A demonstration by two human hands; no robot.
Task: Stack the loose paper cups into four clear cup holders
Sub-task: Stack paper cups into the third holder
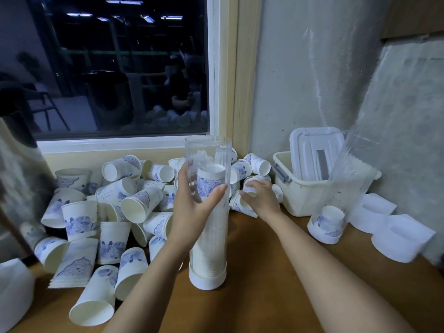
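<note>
Your wooden table [276, 272] runs out of view at the bottom and both sides. The dark window [115, 68] behind it gives only dim reflections, too murky to read. At the left edge a large shiny object [21, 176] is cut off, and you cannot tell what it is.

The pile of loose cups [108, 212] covers the left half of the table, lying on their sides, upright or nested in short stacks; the ones at the back are hidden behind those in front.

The tall holder [208, 236] stands upright on its white base near the table's middle, filled with stacked cups to about three quarters of its height. A second holder [346, 188] leans against the white bin [310, 200] on the right with a few cups at its bottom. Its upper end fades into the wall. White caps [403, 236] lie beside it.

Your left hand [192, 205] grasps the tall holder, thumb across the front, fingers hidden behind the tube. Your right hand [262, 200] curls its fingers round a small cup [249, 188] at the pile's right edge, and it covers most of that cup.
</note>
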